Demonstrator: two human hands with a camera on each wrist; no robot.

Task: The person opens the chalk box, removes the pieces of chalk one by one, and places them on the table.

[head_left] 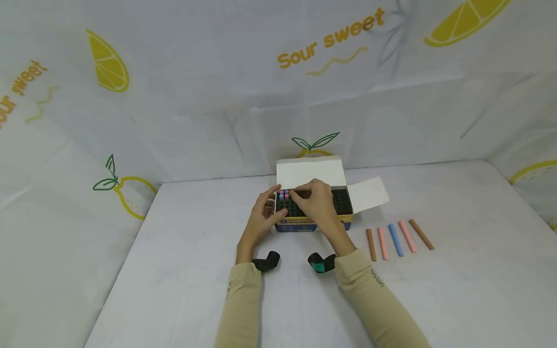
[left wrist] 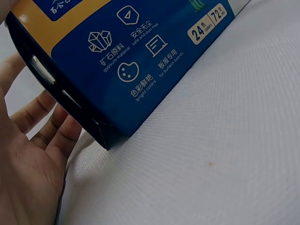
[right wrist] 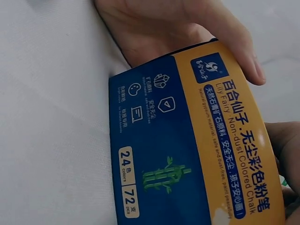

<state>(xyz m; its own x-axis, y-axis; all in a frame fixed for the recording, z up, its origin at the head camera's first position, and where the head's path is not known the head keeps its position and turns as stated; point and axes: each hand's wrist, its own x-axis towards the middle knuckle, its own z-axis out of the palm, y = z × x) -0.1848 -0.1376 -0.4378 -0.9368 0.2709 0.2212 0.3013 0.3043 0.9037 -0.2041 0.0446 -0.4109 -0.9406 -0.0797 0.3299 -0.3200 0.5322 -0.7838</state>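
Observation:
A blue and yellow chalk box (head_left: 296,227) stands with its lid raised, a black tray full of holes (head_left: 341,200) inside. At the tray's left end, several pink and blue chalk sticks (head_left: 284,195) stand upright. My left hand (head_left: 261,212) grips the box's left end, thumb over the front edge and fingers along the side. Beside the standing sticks, my right hand (head_left: 317,200) pinches a chalk stick down at the tray with thumb and index finger; the fingers hide most of it. The right wrist view shows the box's printed front (right wrist: 164,140) and the left thumb on its edge.
On the white table right of the box lie loose chalk sticks: two brown, two pink and one blue stick (head_left: 396,239). The white lid (head_left: 309,171) rises behind the box, and a side flap (head_left: 369,194) sticks out right. A printed cloth hangs behind.

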